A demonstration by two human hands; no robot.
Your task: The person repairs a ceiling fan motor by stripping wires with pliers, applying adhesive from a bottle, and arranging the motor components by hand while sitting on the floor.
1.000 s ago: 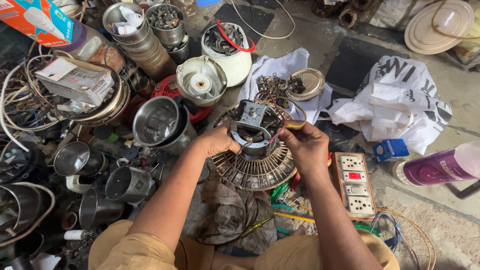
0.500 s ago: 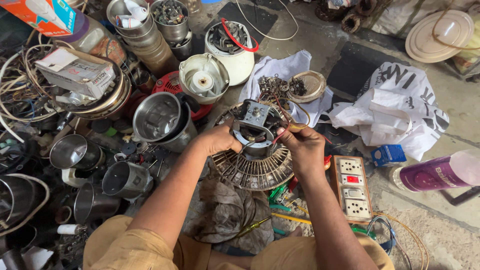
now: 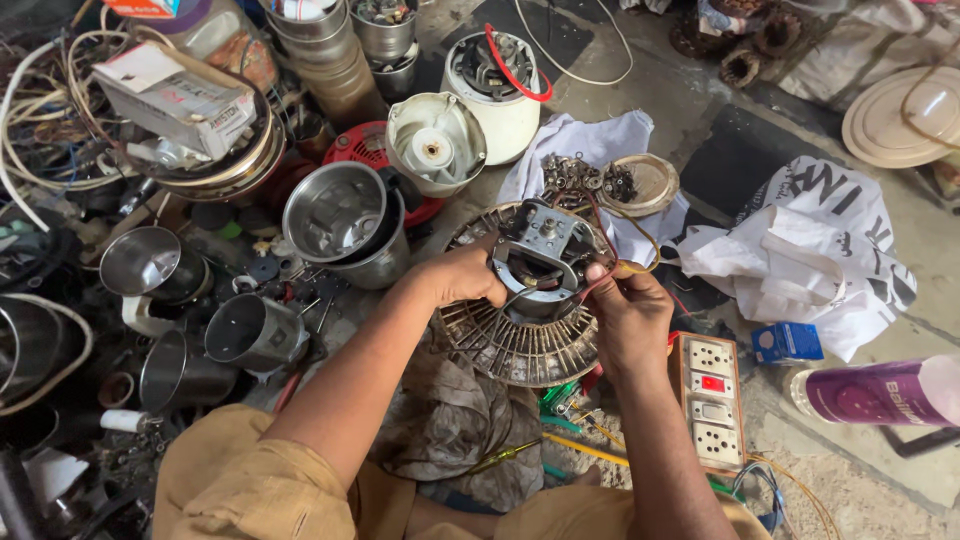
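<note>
Centrally, a fan motor (image 3: 540, 262) on its grille (image 3: 520, 345) is steadied by the left hand (image 3: 465, 275), fingers curled on its rim; just beside, thin wires (image 3: 610, 268) are pinched closed by the right hand (image 3: 630, 315).

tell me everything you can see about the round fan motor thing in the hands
The fan motor is a round, dusty metal unit lying flat on a rag on the floor. A ring of thin radial fins surrounds a grey central housing topped by a small square plate. Red and dark wires run from it. The left hand steadies its left side; the right hand pinches wires at its right.
</note>
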